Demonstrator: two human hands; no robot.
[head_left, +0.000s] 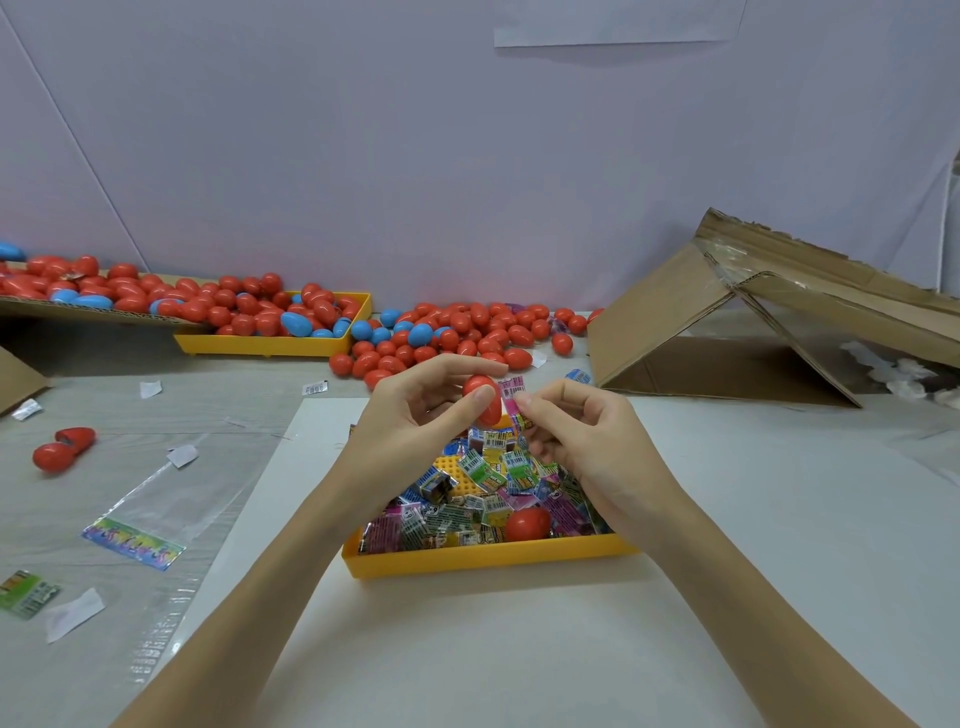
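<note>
Left hand: we see the left hand (415, 415) raised above the near tray, its thumb and fingers curled round a red egg (484, 402).
Right hand: the right hand (582, 441) pinches a small packet (513, 391) between thumb and forefinger (pink, with a barcode), just beside the egg.
Near tray: a yellow tray (483, 558) stands on the bench (779, 519) right below both hands. It holds a heap of colourful packets (467, 499), and a second red egg (527, 524) lies on them near the front right.
Far tray: another yellow tray (260, 344) sits at the back left, heaped with red and blue eggs (270, 312).
Cardboard sheet: a flat cardboard sheet (78, 312) overlaps the far tray's left end and carries more eggs.
Loose pile: we find a loose pile (457, 332) of eggs on the bench, just right of the far tray.
Cardboard box: the cardboard box (727, 332) lies on its side at the right, and we cannot tell what the pale stuff inside is.
Split egg: a split egg (65, 447) lies far left.
</note>
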